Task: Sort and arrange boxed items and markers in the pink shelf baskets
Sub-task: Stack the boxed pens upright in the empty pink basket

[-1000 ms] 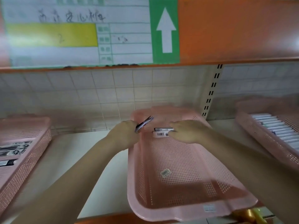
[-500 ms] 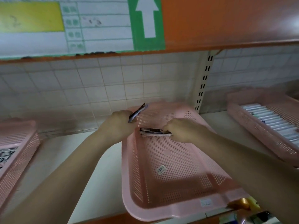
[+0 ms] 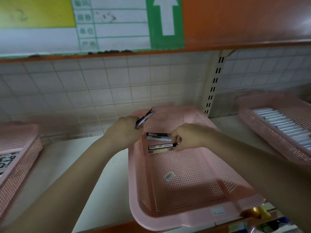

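Since half a second ago a second boxed item has appeared on the floor of the middle basket (image 3: 185, 190), and the right hand (image 3: 186, 137) has dropped from the first box to this nearer one. That pink, perforated basket sits on the pale shelf (image 3: 107, 182), its front lip overhanging the shelf's orange edge, its far rim close to the tiled wall (image 3: 101, 86). Most of its floor lies bare toward the viewer — only a small barcode sticker (image 3: 169, 175) lies there — and open shelf surface runs along its left side up to the left basket (image 3: 18, 158). To its right, past a slotted upright (image 3: 212, 88), the right basket (image 3: 276, 132) holds a row of pale markers (image 3: 282, 123) lying side by side. The far box (image 3: 158, 136), dark with a white stripe, lies crosswise near the middle basket's far end; the near box (image 3: 159, 148), dark with printed labels, lies just in front of it, slightly skewed, apart from it. The right hand's fingers are curled, pinching the near box's right end. The left hand (image 3: 124, 132), at the basket's far left corner, is clenched round a thin bundle of boxes (image 3: 145, 117) that sticks up and away — how many, blur hides. An orange shelf beam (image 3: 235, 22) with a label sheet (image 3: 94, 22) hangs overhead.
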The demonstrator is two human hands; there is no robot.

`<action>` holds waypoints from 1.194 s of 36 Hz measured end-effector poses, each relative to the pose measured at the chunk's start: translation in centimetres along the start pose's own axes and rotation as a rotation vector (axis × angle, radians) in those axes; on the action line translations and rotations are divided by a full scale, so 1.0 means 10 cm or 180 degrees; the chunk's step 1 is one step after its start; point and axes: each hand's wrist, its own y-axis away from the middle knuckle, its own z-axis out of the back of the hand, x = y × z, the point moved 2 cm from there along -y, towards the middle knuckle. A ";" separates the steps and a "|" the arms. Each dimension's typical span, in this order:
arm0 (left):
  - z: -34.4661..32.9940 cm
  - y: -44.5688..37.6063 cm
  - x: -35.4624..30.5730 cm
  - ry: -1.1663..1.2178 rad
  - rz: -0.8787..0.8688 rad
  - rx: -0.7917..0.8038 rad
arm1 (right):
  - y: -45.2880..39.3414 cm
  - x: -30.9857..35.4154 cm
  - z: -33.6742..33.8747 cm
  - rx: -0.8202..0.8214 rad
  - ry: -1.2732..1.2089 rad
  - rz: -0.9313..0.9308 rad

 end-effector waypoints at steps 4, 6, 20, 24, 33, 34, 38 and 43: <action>-0.01 -0.04 0.01 -0.0098 0.0011 0.0009 | -0.03 -0.03 -0.07 0.0006 0.0088 -0.0047; -0.03 -0.04 0.02 -0.0101 0.0007 0.0022 | -0.06 -0.05 -0.10 -0.0050 0.0054 -0.0112; 0.00 -0.05 0.09 0.0004 0.0012 0.0037 | -0.26 -0.07 -0.08 0.0094 0.0112 -0.0159; 0.02 -0.04 0.07 0.0069 0.0054 0.0080 | -0.22 -0.13 -0.06 0.0002 0.0060 -0.0324; -0.02 -0.08 0.08 0.0009 0.0031 0.0088 | -0.26 -0.16 -0.22 0.0168 0.0543 -0.0464; -0.02 -0.07 0.09 0.0014 0.0027 0.0088 | -0.27 -0.16 -0.23 0.0172 0.0577 -0.0482; -0.01 -0.07 0.10 -0.0065 0.0023 0.0099 | -0.25 -0.13 -0.20 0.0095 0.0569 -0.0399; -0.02 -0.08 0.09 -0.0022 0.0030 0.0101 | -0.14 -0.07 -0.05 -0.0509 0.0289 -0.0106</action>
